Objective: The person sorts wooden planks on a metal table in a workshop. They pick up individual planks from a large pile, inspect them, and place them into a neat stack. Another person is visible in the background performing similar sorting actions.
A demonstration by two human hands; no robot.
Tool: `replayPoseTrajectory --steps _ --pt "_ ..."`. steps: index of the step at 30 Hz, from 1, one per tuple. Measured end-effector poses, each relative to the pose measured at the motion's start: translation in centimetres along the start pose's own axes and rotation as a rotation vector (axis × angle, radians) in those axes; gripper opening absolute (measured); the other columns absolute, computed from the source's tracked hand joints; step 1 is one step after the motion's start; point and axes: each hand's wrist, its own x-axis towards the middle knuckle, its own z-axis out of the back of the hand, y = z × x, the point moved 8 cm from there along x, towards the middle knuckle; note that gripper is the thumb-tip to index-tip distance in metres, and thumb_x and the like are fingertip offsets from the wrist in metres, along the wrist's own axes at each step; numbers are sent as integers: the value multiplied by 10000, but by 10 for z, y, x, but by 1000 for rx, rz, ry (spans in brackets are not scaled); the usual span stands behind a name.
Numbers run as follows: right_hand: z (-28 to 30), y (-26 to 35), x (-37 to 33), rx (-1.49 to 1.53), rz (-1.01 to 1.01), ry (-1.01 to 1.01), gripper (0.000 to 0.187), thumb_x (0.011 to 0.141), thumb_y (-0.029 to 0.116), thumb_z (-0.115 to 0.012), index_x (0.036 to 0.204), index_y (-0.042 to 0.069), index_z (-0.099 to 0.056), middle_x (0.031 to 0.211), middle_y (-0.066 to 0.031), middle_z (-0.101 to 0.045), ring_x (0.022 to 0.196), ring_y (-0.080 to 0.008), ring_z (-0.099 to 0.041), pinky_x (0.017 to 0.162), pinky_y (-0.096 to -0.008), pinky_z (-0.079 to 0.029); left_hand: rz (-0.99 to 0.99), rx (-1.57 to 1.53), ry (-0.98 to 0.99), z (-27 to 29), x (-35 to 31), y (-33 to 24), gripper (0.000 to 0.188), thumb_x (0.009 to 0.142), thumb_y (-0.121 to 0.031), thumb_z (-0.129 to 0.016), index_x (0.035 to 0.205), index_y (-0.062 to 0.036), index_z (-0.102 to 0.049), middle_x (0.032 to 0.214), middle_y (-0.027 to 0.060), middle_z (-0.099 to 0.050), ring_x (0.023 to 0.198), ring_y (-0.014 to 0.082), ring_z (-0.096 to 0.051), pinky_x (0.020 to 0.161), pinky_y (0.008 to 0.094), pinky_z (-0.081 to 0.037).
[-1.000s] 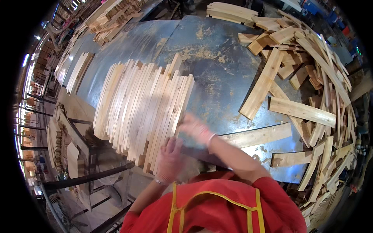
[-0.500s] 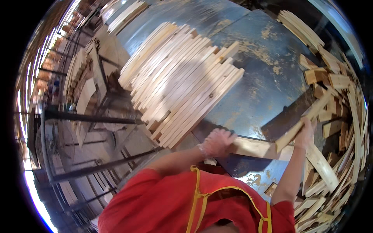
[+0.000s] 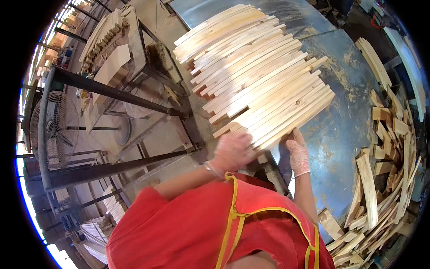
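Many pale wooden strips (image 3: 264, 67) lie side by side in a row, their ends uneven. My left hand (image 3: 233, 152), in a whitish glove, is at the near left ends of the strips; motion blurs its fingers. My right hand (image 3: 299, 154), gloved too, is against the long side of the nearest wooden strip (image 3: 298, 123), with fingers stretched and thumb apart. Whether my left hand grips that strip is too smeared to tell.
Under the strips is a blue-grey metal table (image 3: 345, 139) dusted with sawdust. A heap of wood offcuts (image 3: 389, 170) lies on the right. At left are a dark metal frame (image 3: 112, 92), a caged fan (image 3: 54, 130) and a bench (image 3: 148, 58) bearing wood pieces.
Both hands have moved to the near side of the strip row. The short wood piece has left my right hand. The board my left hand held no longer lies across the near table. The view has shifted.
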Motion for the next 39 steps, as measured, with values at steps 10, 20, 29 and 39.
replayPoseTrajectory --steps 10,20,29,39 --pt "119 148 131 -182 137 -304 679 950 166 -702 1555 -48 -478 1412 -129 -621 1239 -202 -606 1048 -338 -486 323 99 -362 73 -9 110 452 860 -303 -775 1232 -51 -728 1239 181 -681 1186 384 -613 1035 492 -471" --pt "117 214 390 -211 158 -211 605 990 343 -698 1473 2 -569 1274 -135 -733 1179 -277 -676 1036 -381 -497 66 380 14 -2 202 13 421 886 -282 -733 1261 -95 -699 1186 148 -706 1116 376 -668 917 502 -513" --pt "105 125 117 -133 -297 -199 508 1067 418 -602 1444 79 -573 1047 -122 -721 867 -213 -712 765 -366 -596 326 -6 296 72 258 24 450 903 -342 -719 1235 -38 -709 1024 202 -719 918 402 -707 813 477 -570" --pt "-37 -4 101 -515 -516 172 433 1029 344 -679 1322 26 -687 1127 -214 -724 887 -281 -760 714 -381 -621 -42 536 56 68 244 98 881 805 -351 -855 1521 -12 -470 1400 231 -593 1366 439 -506 1148 518 -400"
